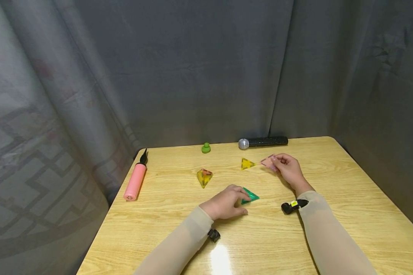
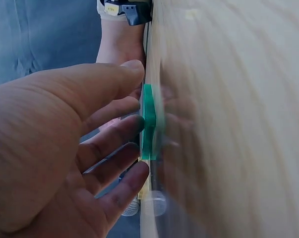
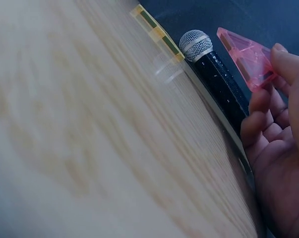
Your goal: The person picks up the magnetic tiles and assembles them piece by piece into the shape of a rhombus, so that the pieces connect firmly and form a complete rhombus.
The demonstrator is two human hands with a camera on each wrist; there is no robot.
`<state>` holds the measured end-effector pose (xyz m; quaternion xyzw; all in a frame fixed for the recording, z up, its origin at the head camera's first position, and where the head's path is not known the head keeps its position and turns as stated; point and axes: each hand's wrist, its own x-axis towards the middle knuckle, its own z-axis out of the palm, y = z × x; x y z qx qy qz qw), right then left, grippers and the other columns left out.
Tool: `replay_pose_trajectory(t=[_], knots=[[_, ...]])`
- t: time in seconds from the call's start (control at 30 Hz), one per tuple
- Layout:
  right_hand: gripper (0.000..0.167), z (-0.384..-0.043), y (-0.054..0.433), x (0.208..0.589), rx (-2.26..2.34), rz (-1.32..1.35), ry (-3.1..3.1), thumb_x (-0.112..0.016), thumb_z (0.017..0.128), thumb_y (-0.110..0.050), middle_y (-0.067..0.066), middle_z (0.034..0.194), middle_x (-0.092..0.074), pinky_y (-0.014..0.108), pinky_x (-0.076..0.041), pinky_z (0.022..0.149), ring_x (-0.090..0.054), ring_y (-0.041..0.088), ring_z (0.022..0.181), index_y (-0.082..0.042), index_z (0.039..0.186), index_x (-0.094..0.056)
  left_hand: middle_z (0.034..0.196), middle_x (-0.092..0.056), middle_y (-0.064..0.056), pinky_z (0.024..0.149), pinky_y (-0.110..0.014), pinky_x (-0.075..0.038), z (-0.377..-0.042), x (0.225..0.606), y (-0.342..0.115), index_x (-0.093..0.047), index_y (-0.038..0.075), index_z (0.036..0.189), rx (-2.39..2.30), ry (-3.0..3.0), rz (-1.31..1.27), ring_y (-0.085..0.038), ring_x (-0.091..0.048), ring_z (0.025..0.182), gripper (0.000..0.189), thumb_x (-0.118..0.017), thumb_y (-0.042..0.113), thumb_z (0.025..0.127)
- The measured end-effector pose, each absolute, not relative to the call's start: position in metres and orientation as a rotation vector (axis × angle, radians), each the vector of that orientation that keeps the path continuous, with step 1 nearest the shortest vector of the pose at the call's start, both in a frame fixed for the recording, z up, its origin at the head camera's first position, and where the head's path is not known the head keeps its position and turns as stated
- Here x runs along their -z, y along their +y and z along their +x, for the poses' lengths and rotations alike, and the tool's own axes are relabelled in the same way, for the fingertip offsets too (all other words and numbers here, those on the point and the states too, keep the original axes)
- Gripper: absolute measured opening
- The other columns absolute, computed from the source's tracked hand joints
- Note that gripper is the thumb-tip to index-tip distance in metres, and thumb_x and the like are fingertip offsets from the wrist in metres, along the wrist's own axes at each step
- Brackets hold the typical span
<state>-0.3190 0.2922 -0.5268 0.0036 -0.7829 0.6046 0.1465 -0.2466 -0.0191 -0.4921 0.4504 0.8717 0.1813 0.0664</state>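
Note:
A translucent pink triangular tile (image 3: 251,59) is pinched between the thumb and fingers of my right hand (image 1: 290,170), raised off the table. My left hand (image 1: 227,202) is over the table's middle, its fingertips right at a translucent green triangular tile (image 1: 250,196). In the left wrist view the thumb stands apart from the loosely extended fingers, and the green tile (image 2: 149,121) shows edge-on just past the fingertips. A yellow triangular tile (image 1: 247,164) lies flat just left of the pink one. Farther left stands a small yellow and orange pyramid of tiles (image 1: 204,178).
A black microphone (image 1: 266,142) lies along the table's back edge. To its left sits a small green rounded figure (image 1: 205,148). A pink hand pump (image 1: 136,179) with a black nozzle lies near the left edge. Grey curtains (image 1: 192,72) hang behind the wooden table (image 1: 151,229).

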Motion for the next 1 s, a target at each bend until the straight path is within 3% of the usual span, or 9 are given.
replay_pose_trajectory(t=[0.37,0.63,1.0], knots=[[0.03,-0.319,0.288,0.522,-1.846,0.082,-2.234,-0.069,0.103,-0.015,0.008,0.093,-0.066,0.023,-0.06,0.065,-0.066,0.009,0.073,0.01,0.12,-0.064,0.141,-0.058,0.006,0.111,-0.022,-0.042,-0.255,0.493,-0.028,-0.07,0.011,0.137,-0.574,2.645,1.302,-0.012,-0.052,0.132,0.046,-0.077,0.035,0.099],[0.026,-0.318,0.283,0.52,-1.852,0.17,-2.246,-0.067,0.103,-0.004,0.022,0.102,-0.069,0.029,-0.063,0.071,-0.071,0.011,0.08,0.011,0.123,-0.064,0.141,-0.058,0.003,0.112,-0.025,-0.042,-0.261,0.492,-0.035,-0.07,0.008,0.136,-0.636,2.633,1.251,-0.015,-0.053,0.132,0.046,-0.078,0.031,0.097],[0.023,-0.319,0.275,0.52,-1.729,0.223,-2.3,-0.07,0.1,-0.001,0.029,0.102,-0.068,0.026,-0.06,0.065,-0.069,0.018,0.078,0.01,0.12,-0.068,0.147,-0.056,0.004,0.116,-0.031,-0.039,-0.27,0.498,-0.045,-0.07,0.011,0.137,-0.651,2.67,1.174,-0.019,-0.047,0.14,0.045,-0.076,0.034,0.099]])
